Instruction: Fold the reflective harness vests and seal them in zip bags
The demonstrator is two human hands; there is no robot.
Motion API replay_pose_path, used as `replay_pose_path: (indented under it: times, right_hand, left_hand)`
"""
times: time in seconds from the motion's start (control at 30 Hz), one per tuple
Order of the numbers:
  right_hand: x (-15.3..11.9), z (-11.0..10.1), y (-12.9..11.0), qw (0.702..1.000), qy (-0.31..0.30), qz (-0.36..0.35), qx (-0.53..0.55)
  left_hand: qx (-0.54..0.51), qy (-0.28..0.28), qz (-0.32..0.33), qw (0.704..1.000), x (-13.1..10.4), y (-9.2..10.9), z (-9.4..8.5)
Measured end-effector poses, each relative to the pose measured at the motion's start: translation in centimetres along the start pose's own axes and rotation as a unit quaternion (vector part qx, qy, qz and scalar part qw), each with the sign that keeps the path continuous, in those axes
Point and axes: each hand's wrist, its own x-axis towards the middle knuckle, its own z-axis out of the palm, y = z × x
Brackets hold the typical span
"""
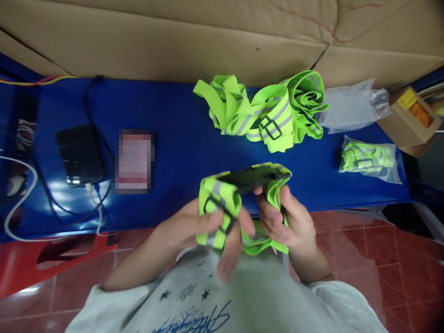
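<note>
- Head view: left hand clamped on a lime-yellow reflective belt beside its black buckle, at the blue counter's near edge.
- Right hand closed around the belt's folds.
- Similar belts heaped behind.

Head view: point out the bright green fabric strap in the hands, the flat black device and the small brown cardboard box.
Bright green fabric strap (229,190): head view, folded outer face.
Flat black device (79,155): head view, upper face.
Small brown cardboard box (401,121): head view, plain panel.
</note>
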Motion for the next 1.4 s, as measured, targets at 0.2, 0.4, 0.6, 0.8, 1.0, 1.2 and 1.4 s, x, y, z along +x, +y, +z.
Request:
replay_pose_path:
  times: [0.2,0.4,0.6,0.8,1.0,1.2,1.4]
  right_hand:
    - [0.8,-0.1,0.4,0.983,0.134,-0.096,-0.083]
    - [0.8,-0.4,0.8,0.965,0.159,-0.117,-0.171]
    - [0.5,-1.5,1.1,0.934,0.12,-0.109,-0.317]
    - [-0.2,-2.6,-1.8,0.752,0.151,-0.247,-0.592]
    - [-0.3,-1.6,-5.3,0.708,0.117,-0.224,-0.66]
    - [1.8,-1.2,-6.5,0.799,0.027,-0.064,-0.598]
    - [4.4,-1.9,-5.9,0.93,0.125,-0.03,-0.344]
  left_hand:
    - [0.126,0.169,0.007,0.978,1.5,-1.2,-1.1]
    - [0.315,0.242,0.043,0.917,1.9,-1.3,-1.1]
    - [0.207,0.227,-0.019,0.951,2.5,-2.2,-1.5]
    - [0.176,0.282,-0.024,0.943,2.1,-2.8,-2.2]
    - [0.22,0.171,-0.062,0.958,1.9,-1.3,-1.8]
    - [0.208,0.099,-0.094,0.969,2.2,-0.8,-2.0]
    - [0.108,0.114,-0.128,0.979,2.6,-1.0,-2.1]
